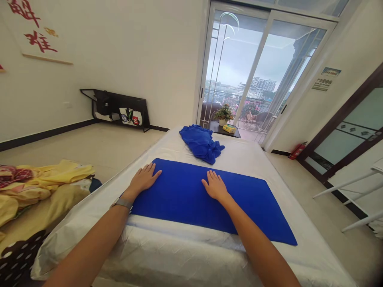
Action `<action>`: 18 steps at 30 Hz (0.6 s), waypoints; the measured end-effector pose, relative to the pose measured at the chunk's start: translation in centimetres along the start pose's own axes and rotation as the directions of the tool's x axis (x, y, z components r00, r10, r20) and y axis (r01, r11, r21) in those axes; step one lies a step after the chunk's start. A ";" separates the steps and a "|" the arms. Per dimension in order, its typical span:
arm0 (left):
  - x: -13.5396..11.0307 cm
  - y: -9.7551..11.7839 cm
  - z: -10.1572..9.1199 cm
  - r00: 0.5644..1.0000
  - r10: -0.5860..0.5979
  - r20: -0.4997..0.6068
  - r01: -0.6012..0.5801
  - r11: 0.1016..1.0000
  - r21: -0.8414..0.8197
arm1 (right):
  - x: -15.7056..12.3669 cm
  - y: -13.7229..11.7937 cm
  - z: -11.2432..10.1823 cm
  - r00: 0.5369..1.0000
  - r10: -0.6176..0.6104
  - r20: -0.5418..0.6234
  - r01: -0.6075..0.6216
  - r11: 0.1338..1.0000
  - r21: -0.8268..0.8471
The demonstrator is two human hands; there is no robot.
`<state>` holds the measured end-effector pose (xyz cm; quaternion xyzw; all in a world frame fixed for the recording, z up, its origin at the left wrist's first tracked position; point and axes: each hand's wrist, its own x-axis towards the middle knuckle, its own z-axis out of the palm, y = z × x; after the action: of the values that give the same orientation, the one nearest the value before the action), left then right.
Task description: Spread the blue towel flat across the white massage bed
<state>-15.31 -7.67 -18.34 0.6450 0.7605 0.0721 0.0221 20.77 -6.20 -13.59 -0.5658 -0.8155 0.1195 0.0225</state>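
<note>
A flat blue towel (185, 199) lies spread across a white-covered bed (167, 255). My left hand (144, 178) rests flat at the towel's left end, fingers stretched out, with a watch band on the wrist. My right hand (214, 186) lies flat on the towel's middle, fingers spread. Neither hand holds anything. Beyond them, near the far end of the bed, sits a crumpled pile of blue cloth (201, 143).
Yellow bedding (38, 187) is heaped at the left beside the bed. A small dark table (236, 133) with a potted plant (224, 114) stands before glass balcony doors (257, 75). A black rack (119, 107) leans on the wall. White chair legs (353, 199) stand at right; a fire extinguisher (297, 150) lies by the wall.
</note>
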 end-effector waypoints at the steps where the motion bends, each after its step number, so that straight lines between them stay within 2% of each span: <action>1: -0.1 0.0 0.0 1.000 0.002 -0.003 -0.002 1.000 0.000 | 1.0 -0.4 0.4 1.000 0.009 0.002 -0.009 1.000 0.012; 3: -0.2 0.1 -0.1 1.000 -0.001 -0.001 0.001 1.000 -0.004 | 2.2 -0.3 0.9 0.999 0.043 -0.007 -0.042 0.999 0.022; 6: -0.2 0.1 -0.1 1.000 -0.006 0.001 0.006 1.000 -0.005 | 2.3 2.3 1.2 0.997 0.080 -0.024 -0.079 0.997 0.013; 9: -0.1 -0.2 0.1 1.000 0.006 -0.016 -0.006 1.000 0.011 | 0.6 7.4 0.7 0.991 0.131 -0.030 -0.132 0.991 -0.023; 12: 0.2 -0.7 0.5 0.999 0.018 -0.030 -0.018 0.999 0.028 | -2.0 14.2 -0.2 0.969 0.236 -0.070 -0.240 0.969 -0.058; 15: 0.5 -1.2 1.0 0.999 0.021 -0.029 -0.020 0.999 0.047 | -4.4 20.4 -1.0 0.920 0.374 -0.118 -0.383 0.921 -0.064; 18: 0.6 -1.5 1.3 0.999 0.026 -0.021 -0.024 0.996 0.085 | -5.5 24.1 -1.2 0.869 0.477 -0.129 -0.485 0.874 -0.033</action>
<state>-16.72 -7.16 -19.77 0.6541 0.7548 0.0470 -0.0144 45.01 -3.12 -17.21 -0.7574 -0.6496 0.0621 0.0215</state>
